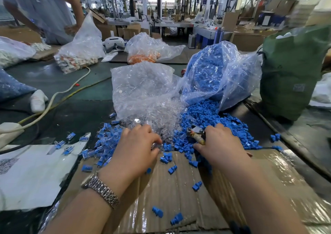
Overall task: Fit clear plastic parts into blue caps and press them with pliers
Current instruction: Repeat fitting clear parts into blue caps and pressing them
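Observation:
A heap of clear plastic parts (161, 120) spills from a transparent bag (141, 86) in the middle. Right of it, loose blue caps (206, 113) pour out of another bag (220, 72). My left hand (138, 146), a metal watch on its wrist, reaches into the near edge of the clear heap and pinches a clear part at its fingertips. My right hand (220, 142) lies on the blue caps and grips the pliers (196, 133), whose jaws point left. Assembled blue-and-clear pieces (105, 137) lie in a pile left of my left hand.
Flattened cardboard (179, 189) with scattered blue caps lies under my arms. A white sheet (32, 172) is at the left, cables (59, 97) run across the dark floor, a green sack (290, 72) stands at the right. Another person (41, 9) bends over bags at the far left.

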The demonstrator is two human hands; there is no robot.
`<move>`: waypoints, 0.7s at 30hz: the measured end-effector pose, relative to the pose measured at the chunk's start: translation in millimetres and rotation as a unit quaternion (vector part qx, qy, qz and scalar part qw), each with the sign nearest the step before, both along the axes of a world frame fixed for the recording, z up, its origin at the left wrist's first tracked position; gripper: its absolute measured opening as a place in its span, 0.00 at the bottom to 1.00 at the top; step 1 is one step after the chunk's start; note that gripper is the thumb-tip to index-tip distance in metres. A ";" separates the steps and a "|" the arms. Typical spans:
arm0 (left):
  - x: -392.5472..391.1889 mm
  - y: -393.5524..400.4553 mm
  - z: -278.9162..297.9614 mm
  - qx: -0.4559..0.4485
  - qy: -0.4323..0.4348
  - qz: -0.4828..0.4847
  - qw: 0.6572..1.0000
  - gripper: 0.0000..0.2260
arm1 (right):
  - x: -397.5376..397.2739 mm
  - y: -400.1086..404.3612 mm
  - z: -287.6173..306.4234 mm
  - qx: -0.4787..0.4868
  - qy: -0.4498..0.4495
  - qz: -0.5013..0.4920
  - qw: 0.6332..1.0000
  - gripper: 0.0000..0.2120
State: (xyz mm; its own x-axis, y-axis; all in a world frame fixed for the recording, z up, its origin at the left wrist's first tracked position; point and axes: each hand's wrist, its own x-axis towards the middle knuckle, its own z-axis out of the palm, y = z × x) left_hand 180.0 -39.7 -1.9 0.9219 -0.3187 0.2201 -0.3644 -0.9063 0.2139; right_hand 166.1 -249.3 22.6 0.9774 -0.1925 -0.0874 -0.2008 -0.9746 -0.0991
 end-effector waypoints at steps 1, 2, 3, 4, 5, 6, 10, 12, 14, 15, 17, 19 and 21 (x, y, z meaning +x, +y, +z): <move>0.5 0.0 -0.4 0.007 -0.001 -0.002 1.000 0.10 | 0.1 0.3 -0.4 0.000 0.002 -0.001 1.000 0.24; 1.2 0.3 -0.4 0.012 -0.006 -0.004 1.000 0.09 | -0.1 0.8 -0.9 0.000 0.003 -0.003 1.000 0.25; 2.0 0.9 -0.1 0.014 -0.014 -0.004 1.000 0.09 | -0.4 1.1 -1.4 0.002 0.003 -0.005 1.000 0.26; 2.9 1.7 0.5 0.013 -0.024 -0.004 1.000 0.08 | -1.1 1.8 -1.4 0.004 -0.002 -0.007 1.000 0.28; 3.7 2.8 0.9 0.007 -0.034 -0.002 0.999 0.07 | -1.9 2.6 -1.0 0.003 -0.014 -0.005 1.000 0.28; 4.4 3.9 1.2 -0.006 -0.043 0.002 0.999 0.07 | -2.4 4.3 0.3 0.004 -0.034 0.005 0.999 0.27; 3.8 4.6 6.7 -0.111 -0.028 0.021 0.993 0.06 | -3.0 18.6 7.1 0.125 -0.083 0.128 0.980 0.13; 3.5 3.8 10.3 -0.178 -0.004 0.034 0.983 0.07 | -5.1 27.9 5.2 0.164 -0.040 0.173 0.970 0.09; 3.7 4.6 14.1 -0.260 0.031 0.052 0.964 0.07 | -5.5 34.8 0.1 0.138 -0.011 0.192 0.971 0.10; 3.6 5.1 16.0 -0.303 0.059 0.059 0.949 0.06 | -5.1 36.9 -2.0 0.125 -0.008 0.196 0.973 0.10; 3.4 6.3 19.5 -0.390 0.126 0.064 0.910 0.05 | -3.9 39.4 -4.8 0.128 -0.008 0.197 0.972 0.10; 3.4 7.4 21.7 -0.475 0.197 0.057 0.856 0.05 | -4.5 39.6 -6.6 0.146 -0.009 0.198 0.969 0.08; 3.5 7.9 23.3 -0.557 0.273 0.036 0.783 0.07 | -4.6 36.4 -7.3 0.173 -0.025 0.197 0.965 0.05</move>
State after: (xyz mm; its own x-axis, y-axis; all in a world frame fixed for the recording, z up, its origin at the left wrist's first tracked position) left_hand 183.5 -31.8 21.4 0.9822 -0.1524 -0.1095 0.1016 -0.0591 0.9931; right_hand 161.5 -212.9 15.3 0.9734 0.2268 -0.0315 0.1913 -0.8814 -0.4319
